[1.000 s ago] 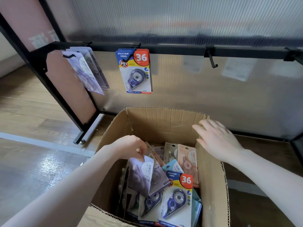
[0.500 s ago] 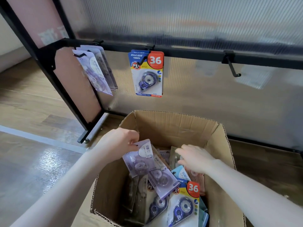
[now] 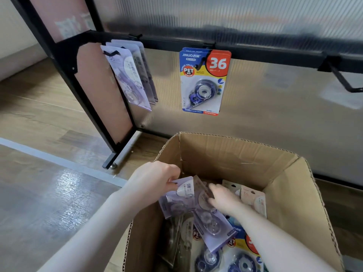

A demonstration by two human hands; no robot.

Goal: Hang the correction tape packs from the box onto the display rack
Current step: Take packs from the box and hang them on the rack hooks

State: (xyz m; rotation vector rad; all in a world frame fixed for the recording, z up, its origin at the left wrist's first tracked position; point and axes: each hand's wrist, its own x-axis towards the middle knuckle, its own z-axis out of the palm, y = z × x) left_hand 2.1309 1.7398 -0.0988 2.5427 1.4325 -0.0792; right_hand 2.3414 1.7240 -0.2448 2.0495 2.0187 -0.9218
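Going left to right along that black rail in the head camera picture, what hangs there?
Purple packs on the first hook → blue and yellow "36" packs on the second hook → a bare black hook with nothing on it.

There is one view only, from a wide-angle camera worn on the person's head. It looks forward and steeply down into an open cardboard box [image 3: 237,154] that fills the lower middle of the frame, close enough that both forearms run in from the bottom edge. The left hand [image 3: 155,180] and right hand [image 3: 224,197] sit near the centre. Beyond the box the view faces a black display rack [image 3: 255,51] and its ribbed panel, which cross the upper half. Wood floor [image 3: 39,118] spreads to the left. Straight lines bow toward the edges, probably from the lens. The right hand looks blurred.
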